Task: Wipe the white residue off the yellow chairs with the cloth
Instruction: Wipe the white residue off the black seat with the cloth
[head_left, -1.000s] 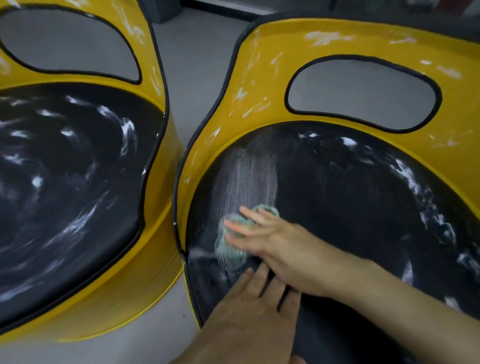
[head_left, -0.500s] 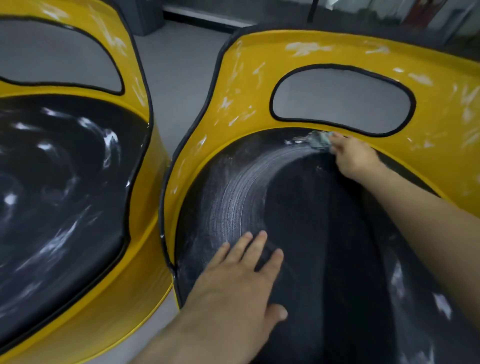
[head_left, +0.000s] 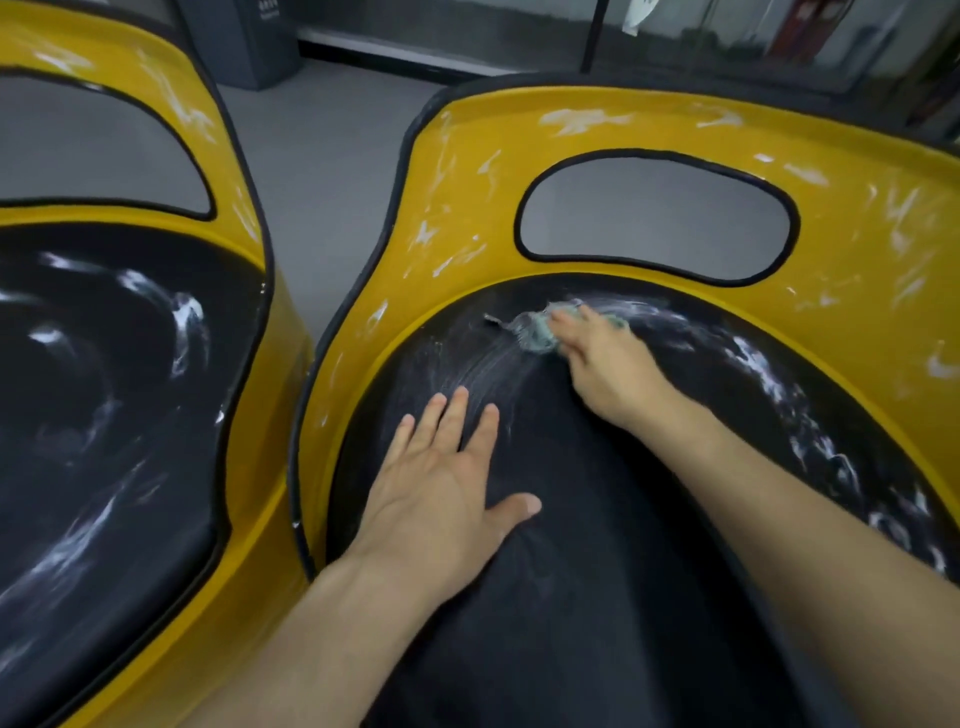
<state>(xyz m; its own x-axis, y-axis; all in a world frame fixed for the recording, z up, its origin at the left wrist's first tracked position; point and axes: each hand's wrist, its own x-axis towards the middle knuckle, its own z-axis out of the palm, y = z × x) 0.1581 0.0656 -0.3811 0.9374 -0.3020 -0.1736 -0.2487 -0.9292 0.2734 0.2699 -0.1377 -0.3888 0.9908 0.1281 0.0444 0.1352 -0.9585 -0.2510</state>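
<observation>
Right hand (head_left: 597, 364), arm outstretched, presses the cloth (head_left: 535, 335), bunched sideways along the rear of the seat (head_left: 597, 597); blur hides its grip. Left hand (head_left: 441, 493) lies flat, fingers spread.

Nothing here can be read. The dark grey bin (head_left: 260, 47) standing on the floor behind the chairs carries a small line of white print near its top edge, but it is too small and blurred to make out a single character. The red panel (head_left: 800, 26) in the far right corner shows a few pale marks that may be lettering; I cannot tell. The white streaks across the yellow chairs (head_left: 467, 171) are smears, not writing.
</observation>
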